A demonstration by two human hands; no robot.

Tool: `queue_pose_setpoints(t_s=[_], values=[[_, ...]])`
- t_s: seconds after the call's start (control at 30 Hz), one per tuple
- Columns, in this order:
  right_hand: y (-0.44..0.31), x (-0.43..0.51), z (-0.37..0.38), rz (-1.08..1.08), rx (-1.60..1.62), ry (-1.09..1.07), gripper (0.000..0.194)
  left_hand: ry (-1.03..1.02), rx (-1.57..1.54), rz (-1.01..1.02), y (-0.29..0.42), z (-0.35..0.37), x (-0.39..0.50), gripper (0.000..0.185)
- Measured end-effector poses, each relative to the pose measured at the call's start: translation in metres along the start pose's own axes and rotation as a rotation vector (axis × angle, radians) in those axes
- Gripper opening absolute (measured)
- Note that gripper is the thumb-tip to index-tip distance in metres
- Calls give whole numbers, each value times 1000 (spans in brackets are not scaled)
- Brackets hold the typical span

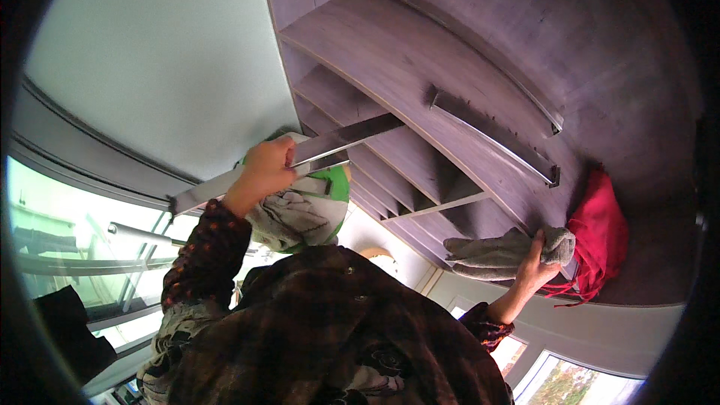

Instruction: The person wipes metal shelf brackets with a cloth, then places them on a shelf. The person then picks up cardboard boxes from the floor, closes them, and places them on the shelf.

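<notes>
My left hand [261, 169] closes around a flat metal rail [349, 135] that slants across in front of the shelves. Below and behind this hand is a green and white round container or bag [337, 183], with crumpled pale patterned cloth [295, 216] showing in it. Out to the right, my right hand [539, 263] grips a folded grey knitted cloth item [498, 253], its thumb on top near the rolled end. Right beside that roll lies a red cloth item [599, 236] with thin strings or fringes hanging over the shelf edge.
A wood-grain wardrobe [349, 34] with several shelves [394, 160] fills the upper right. Two metal rails [461, 22] [495, 140] run across its upper part. A pale panel [169, 67] stands at left, above glazing [84, 247]. Windows [574, 382] show at lower right.
</notes>
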State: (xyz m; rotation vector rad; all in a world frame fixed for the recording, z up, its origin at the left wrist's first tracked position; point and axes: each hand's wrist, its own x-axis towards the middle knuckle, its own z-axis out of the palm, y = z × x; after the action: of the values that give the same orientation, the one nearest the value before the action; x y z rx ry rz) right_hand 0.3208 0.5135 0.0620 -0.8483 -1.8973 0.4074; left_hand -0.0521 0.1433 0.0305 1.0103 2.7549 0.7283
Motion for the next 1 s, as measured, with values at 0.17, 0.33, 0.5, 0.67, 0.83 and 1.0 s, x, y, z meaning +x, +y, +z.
queue_pose_setpoints(t_s=[0.17,0.33,0.5,0.67,0.83,1.0], values=[[-17,1,-2,5,-14,-14,20,-9,83,82,10,-77,-52,24],[-24,1,-1,-3,23,-37,16,-34,131,-97,38,-176,-103,30],[-21,-5,4,-20,103,75,18,20,178,-69,50,-233,-131,39],[-36,-3,0,37,158,38,13,222,138,51,74,-247,-113,48],[-32,0,-5,-109,81,53,12,288,75,168,118,-210,-43,49],[-31,0,-5,-65,75,23,13,331,135,366,150,-164,41,44]])
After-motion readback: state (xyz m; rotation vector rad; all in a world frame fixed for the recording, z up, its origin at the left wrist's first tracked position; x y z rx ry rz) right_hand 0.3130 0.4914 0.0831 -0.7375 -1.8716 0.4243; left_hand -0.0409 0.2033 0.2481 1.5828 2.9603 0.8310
